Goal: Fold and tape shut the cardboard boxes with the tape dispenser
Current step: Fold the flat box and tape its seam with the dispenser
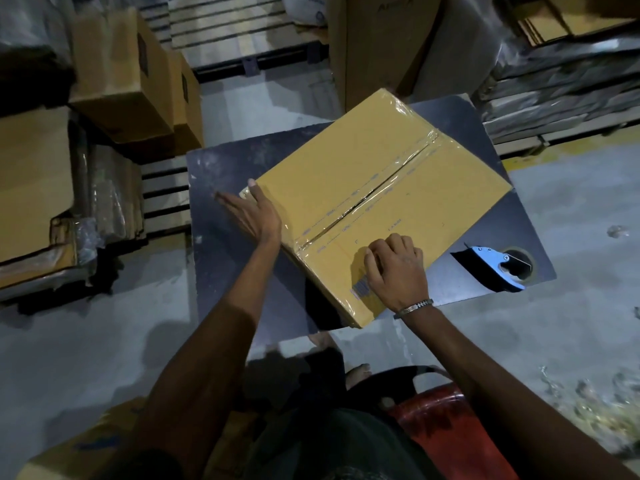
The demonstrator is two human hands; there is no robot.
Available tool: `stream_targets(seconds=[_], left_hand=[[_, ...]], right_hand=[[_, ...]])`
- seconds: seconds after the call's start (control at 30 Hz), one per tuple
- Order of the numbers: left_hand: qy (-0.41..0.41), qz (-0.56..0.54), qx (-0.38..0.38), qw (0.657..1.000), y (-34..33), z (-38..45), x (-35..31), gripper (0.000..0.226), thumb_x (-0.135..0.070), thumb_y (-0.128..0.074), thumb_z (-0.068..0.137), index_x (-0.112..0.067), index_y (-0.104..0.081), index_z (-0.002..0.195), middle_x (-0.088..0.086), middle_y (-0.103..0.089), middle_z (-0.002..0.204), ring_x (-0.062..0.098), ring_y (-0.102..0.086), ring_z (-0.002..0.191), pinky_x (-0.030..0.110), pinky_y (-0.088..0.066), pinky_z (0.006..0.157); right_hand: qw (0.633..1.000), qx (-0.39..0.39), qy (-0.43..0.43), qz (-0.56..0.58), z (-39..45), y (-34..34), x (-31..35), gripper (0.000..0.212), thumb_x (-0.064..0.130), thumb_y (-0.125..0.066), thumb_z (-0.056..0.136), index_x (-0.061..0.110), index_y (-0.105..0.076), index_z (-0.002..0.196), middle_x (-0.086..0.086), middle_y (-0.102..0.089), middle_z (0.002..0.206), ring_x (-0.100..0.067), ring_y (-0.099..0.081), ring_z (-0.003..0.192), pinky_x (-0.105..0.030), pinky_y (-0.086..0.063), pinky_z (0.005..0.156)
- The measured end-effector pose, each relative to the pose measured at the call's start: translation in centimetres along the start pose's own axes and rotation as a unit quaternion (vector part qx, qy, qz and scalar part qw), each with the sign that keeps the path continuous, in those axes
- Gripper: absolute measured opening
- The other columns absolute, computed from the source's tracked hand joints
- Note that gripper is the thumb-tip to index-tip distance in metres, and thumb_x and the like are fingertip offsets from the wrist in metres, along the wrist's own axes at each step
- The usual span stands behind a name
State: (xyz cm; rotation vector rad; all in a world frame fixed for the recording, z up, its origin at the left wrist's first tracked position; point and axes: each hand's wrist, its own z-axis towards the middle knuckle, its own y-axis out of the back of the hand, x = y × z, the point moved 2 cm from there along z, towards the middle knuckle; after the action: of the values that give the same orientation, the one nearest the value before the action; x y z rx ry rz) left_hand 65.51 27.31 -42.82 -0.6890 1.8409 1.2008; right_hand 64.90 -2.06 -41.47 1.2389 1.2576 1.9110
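Note:
A yellow-brown cardboard box (pixel 377 188) lies on a dark table (pixel 221 237), its two top flaps shut and clear tape running along the middle seam. My left hand (pixel 254 213) lies flat against the box's left edge, fingers apart, thumb on the top corner. On the near flap rests my right hand (pixel 394 268), fingers curled and pressing down on the cardboard. The tape dispenser (pixel 502 268), blue and metal with a roll of tape, sits on the table's right corner, apart from both hands.
Stacked cardboard boxes (pixel 131 84) stand at the back left, flat cardboard (pixel 31 188) at the left. A tall carton (pixel 377 46) rises behind the table. Wrapped stacks (pixel 561 88) fill the right back. A red stool (pixel 446 427) is under me on the concrete floor.

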Motion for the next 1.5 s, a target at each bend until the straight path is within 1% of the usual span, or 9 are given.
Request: stream_targets(seconds=[0.17, 0.43, 0.6, 0.83, 0.93, 1.07, 1.23, 1.37, 1.5], left_hand=[[0.093, -0.041, 0.057, 0.993, 0.1, 2.4, -0.3, 0.065, -0.055, -0.032, 0.112, -0.003, -0.057, 0.141, 0.020, -0.059, 0.144, 0.037, -0.054, 0.134, 0.045, -0.041, 0.111], [0.258, -0.279, 0.102, 0.919, 0.0, 3.2, -1.8, 0.073, -0.057, -0.017, 0.113, -0.006, -0.033, 0.161, 0.017, -0.035, 0.167, 0.032, -0.036, 0.153, 0.036, -0.030, 0.120], [-0.036, 0.066, -0.101, 0.992, 0.3, 1.6, -2.8, 0.061, -0.055, -0.039, 0.107, -0.013, -0.050, 0.150, 0.013, -0.038, 0.162, 0.035, -0.042, 0.143, 0.047, -0.035, 0.110], [-0.358, 0.256, 0.134, 0.888, -8.5, -8.7, -3.9, 0.059, -0.042, -0.052, 0.101, -0.009, -0.055, 0.150, 0.012, -0.041, 0.165, 0.029, -0.028, 0.157, 0.054, -0.011, 0.128], [-0.392, 0.360, 0.158, 0.832, -10.8, -10.8, -3.2, 0.069, -0.049, -0.036, 0.107, -0.006, -0.039, 0.160, 0.015, -0.028, 0.171, 0.030, -0.017, 0.161, 0.059, -0.009, 0.128], [-0.392, 0.417, 0.136, 0.809, -11.4, -11.0, -2.6, 0.073, -0.054, -0.029, 0.108, -0.009, -0.026, 0.166, 0.013, -0.019, 0.174, 0.029, -0.014, 0.162, 0.058, -0.010, 0.129], [-0.392, 0.427, 0.118, 0.806, -11.9, -11.4, -2.5, 0.077, -0.058, -0.029, 0.106, -0.012, -0.024, 0.167, 0.009, -0.015, 0.175, 0.026, -0.013, 0.163, 0.058, -0.010, 0.129], [-0.404, 0.418, 0.097, 0.808, -12.0, -11.5, -2.6, 0.076, -0.058, -0.031, 0.106, -0.013, -0.025, 0.167, 0.009, -0.019, 0.174, 0.026, -0.016, 0.162, 0.057, -0.013, 0.129], [-0.422, 0.395, 0.086, 0.811, -12.3, -11.3, -2.4, 0.074, -0.055, -0.038, 0.106, -0.012, -0.030, 0.165, 0.011, -0.025, 0.172, 0.029, -0.021, 0.161, 0.057, -0.016, 0.128]], right_hand=[[1.000, -0.012, 0.000, -0.003, 0.4, -0.5, 0.1, 0.018, 0.031, -0.054, 0.103, 0.016, -0.063, 0.097, -0.003, -0.054, 0.097, -0.028, -0.047, 0.094, -0.042, -0.040, 0.075], [0.999, 0.001, -0.006, 0.032, 4.1, -0.6, 0.0, 0.036, 0.035, -0.051, 0.107, 0.013, -0.058, 0.080, 0.002, -0.044, 0.079, -0.023, -0.041, 0.080, -0.043, -0.039, 0.068], [0.992, -0.089, -0.087, -0.020, 9.4, 1.9, -3.3, 0.021, 0.034, -0.060, 0.102, 0.016, -0.066, 0.092, -0.002, -0.061, 0.097, -0.027, -0.053, 0.096, -0.042, -0.043, 0.078], [0.945, 0.009, -0.313, -0.094, 12.6, 5.1, -14.1, 0.072, 0.068, -0.024, 0.104, 0.020, -0.032, 0.156, -0.011, -0.024, 0.168, -0.029, -0.014, 0.157, -0.061, -0.015, 0.121], [0.929, 0.043, -0.367, 0.006, 13.4, 6.1, -17.9, 0.083, 0.076, -0.025, 0.099, 0.015, -0.037, 0.154, -0.015, -0.037, 0.159, -0.034, -0.039, 0.145, -0.052, -0.034, 0.112], [0.923, 0.037, -0.379, 0.055, 15.7, 7.2, -21.0, 0.077, 0.078, -0.028, 0.098, 0.012, -0.060, 0.075, -0.013, -0.068, 0.085, -0.037, -0.066, 0.094, -0.036, -0.041, 0.071], [0.903, 0.203, -0.346, 0.150, 20.6, 8.7, -22.9, 0.080, 0.067, -0.023, 0.105, 0.005, -0.059, 0.141, -0.025, -0.052, 0.149, -0.039, -0.048, 0.138, -0.044, -0.035, 0.114], [0.977, 0.123, -0.153, 0.087, 21.7, 6.2, -19.8, 0.053, 0.053, -0.029, 0.109, 0.013, -0.059, 0.127, -0.013, -0.065, 0.128, -0.040, -0.060, 0.117, -0.044, -0.047, 0.088], [0.964, 0.216, -0.149, 0.036, 24.0, 5.4, -19.7, 0.076, 0.071, -0.020, 0.103, 0.010, -0.062, 0.119, -0.021, -0.069, 0.118, -0.043, -0.064, 0.108, -0.042, -0.043, 0.079]])
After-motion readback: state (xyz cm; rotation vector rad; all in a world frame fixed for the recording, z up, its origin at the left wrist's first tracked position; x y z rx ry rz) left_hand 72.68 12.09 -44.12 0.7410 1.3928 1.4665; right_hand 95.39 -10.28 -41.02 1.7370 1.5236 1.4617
